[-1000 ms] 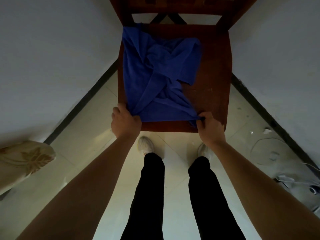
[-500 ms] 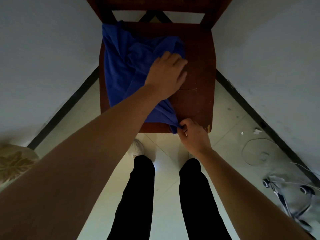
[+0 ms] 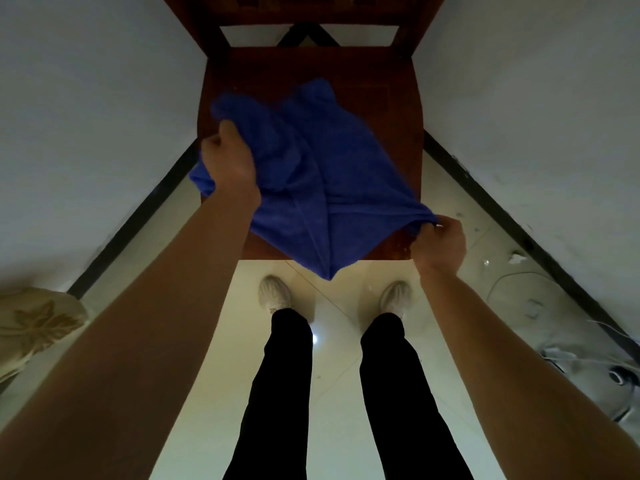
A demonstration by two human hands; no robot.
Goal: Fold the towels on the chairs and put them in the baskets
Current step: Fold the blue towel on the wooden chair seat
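we see blue towel (image 3: 322, 188) over chair (image 3: 381, 98) | L grip (image 3: 228, 164) clutches it, chair's left edge | R grip (image 3: 440, 244) pinches corner, chair front-right

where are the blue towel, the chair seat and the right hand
blue towel (image 3: 325, 174), head view, on the middle of the cloth
chair seat (image 3: 374, 84), head view, on bare wood behind the towel
right hand (image 3: 441, 244), head view, on the back of the hand pinching the towel's corner
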